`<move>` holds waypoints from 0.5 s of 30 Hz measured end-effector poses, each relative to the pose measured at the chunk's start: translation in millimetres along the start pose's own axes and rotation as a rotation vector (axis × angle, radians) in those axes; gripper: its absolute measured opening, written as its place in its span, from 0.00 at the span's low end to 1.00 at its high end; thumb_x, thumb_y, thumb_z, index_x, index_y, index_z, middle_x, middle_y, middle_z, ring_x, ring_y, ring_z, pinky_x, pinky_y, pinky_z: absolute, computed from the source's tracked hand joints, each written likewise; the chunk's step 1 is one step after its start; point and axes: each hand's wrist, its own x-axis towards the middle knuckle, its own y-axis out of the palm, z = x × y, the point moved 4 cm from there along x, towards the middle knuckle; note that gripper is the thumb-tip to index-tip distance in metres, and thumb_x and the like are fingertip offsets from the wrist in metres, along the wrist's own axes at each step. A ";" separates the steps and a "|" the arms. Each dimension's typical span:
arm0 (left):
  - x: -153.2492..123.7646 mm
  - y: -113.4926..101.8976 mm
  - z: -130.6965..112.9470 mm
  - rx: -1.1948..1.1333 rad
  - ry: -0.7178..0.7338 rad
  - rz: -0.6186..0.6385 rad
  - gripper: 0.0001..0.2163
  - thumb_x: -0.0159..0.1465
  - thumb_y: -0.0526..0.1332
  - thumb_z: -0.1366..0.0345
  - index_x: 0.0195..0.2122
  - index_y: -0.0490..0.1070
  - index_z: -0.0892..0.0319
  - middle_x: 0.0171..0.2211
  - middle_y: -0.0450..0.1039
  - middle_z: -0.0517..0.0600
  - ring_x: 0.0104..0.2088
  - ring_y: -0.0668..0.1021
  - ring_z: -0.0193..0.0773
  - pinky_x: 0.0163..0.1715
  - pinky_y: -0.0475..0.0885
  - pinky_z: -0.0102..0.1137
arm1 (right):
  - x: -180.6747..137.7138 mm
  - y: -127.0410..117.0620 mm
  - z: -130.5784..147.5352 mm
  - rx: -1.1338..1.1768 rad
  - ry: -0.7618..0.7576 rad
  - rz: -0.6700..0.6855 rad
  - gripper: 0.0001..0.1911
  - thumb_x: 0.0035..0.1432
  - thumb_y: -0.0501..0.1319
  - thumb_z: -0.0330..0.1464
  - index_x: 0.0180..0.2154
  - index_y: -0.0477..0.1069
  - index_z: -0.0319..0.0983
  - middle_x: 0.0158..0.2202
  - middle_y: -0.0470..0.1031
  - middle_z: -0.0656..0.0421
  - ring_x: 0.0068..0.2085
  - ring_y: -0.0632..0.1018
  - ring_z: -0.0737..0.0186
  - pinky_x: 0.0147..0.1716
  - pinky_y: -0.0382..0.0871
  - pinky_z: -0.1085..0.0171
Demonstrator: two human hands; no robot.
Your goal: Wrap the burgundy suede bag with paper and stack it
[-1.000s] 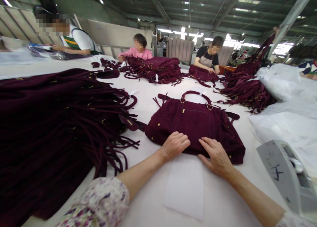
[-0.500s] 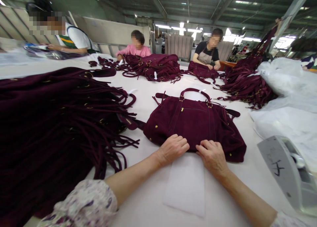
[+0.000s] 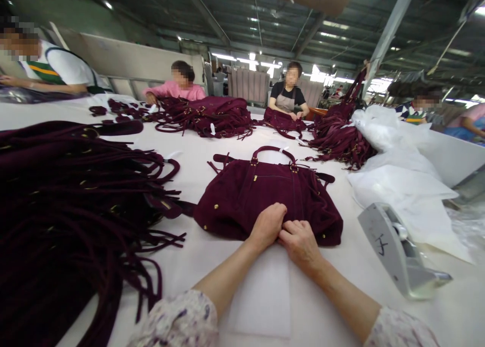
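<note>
A dark burgundy suede handbag (image 3: 242,190) with gold studs and a looped handle lies flat on the white table (image 3: 197,155) in front of me. My left hand (image 3: 267,224) and my right hand (image 3: 300,242) meet at the bag's near bottom edge, knuckles bent, fingers curled and pressed together on the suede. The fingertips are tucked under, so what they pinch is hidden. A white foam sheet (image 3: 261,291) lies under my forearms, just below the bag.
A large heap of burgundy bags with straps (image 3: 71,195) fills the left. More bag piles (image 3: 206,115) (image 3: 339,140) lie further back, where several people work. White plastic wrapping (image 3: 401,175) and a grey tape dispenser (image 3: 394,251) sit at the right.
My hands have drawn together at the bag's bottom edge, going from flat and spread to curled and touching. The view has swung to the right.
</note>
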 end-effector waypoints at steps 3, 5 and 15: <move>-10.4 10.9 1.8 -0.001 0.054 -0.005 0.08 0.68 0.49 0.71 0.36 0.66 0.59 0.34 0.69 0.49 0.36 0.71 0.37 0.38 0.68 0.31 | -1.2 -20.3 -11.6 0.182 -0.104 0.100 0.08 0.59 0.61 0.29 0.42 0.73 0.43 0.42 0.74 0.58 0.45 0.72 0.60 0.45 0.62 0.59; -14.0 12.3 1.7 -0.006 0.079 -0.010 0.07 0.68 0.49 0.71 0.38 0.66 0.59 0.36 0.68 0.50 0.37 0.71 0.38 0.40 0.68 0.32 | -5.2 -45.0 -31.0 0.250 -0.179 0.173 0.20 0.57 0.61 0.28 0.51 0.68 0.44 0.54 0.70 0.56 0.55 0.69 0.58 0.54 0.60 0.56; -12.6 9.8 -2.3 -0.019 0.058 -0.028 0.10 0.68 0.48 0.73 0.43 0.66 0.57 0.36 0.67 0.50 0.39 0.71 0.39 0.41 0.69 0.33 | -21.6 -74.1 -108.7 -0.128 -0.195 0.183 0.14 0.54 0.59 0.21 0.44 0.69 0.36 0.45 0.72 0.50 0.48 0.72 0.54 0.50 0.69 0.54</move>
